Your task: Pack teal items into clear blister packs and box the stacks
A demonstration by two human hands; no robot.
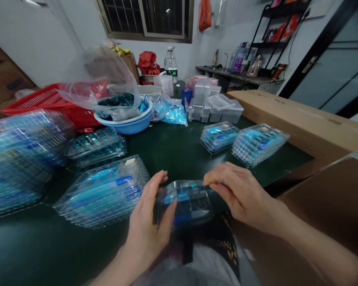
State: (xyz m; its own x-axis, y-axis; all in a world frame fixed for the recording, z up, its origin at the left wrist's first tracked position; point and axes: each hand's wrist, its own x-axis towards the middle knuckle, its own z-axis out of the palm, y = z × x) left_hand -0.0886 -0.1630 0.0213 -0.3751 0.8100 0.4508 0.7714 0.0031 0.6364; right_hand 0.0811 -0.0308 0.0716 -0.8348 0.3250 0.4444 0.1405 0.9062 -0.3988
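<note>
A clear plastic case (193,204) with light-blue and dark contents is tilted above the near edge of the table. My left hand (149,216) grips its left side, thumb over the front and fingers behind. At its upper right edge, my right hand (241,194) is closed in a pinch; blur hides exactly which part lies between the fingertips. Left of my left hand stands a stack of similar clear cases (104,190) holding blue pen-like items. Beyond my right hand are two smaller stacks, one nearer the middle (219,137) and one farther right (259,143).
More blurred stacked cases (14,167) fill the left of the dark green table (167,145). Behind them are a red basket (44,99), a blue basin (134,125) and a bag of blue pieces (174,113). Grey boxes (203,103) stand farther back. Cardboard boxes (301,115) border the right side.
</note>
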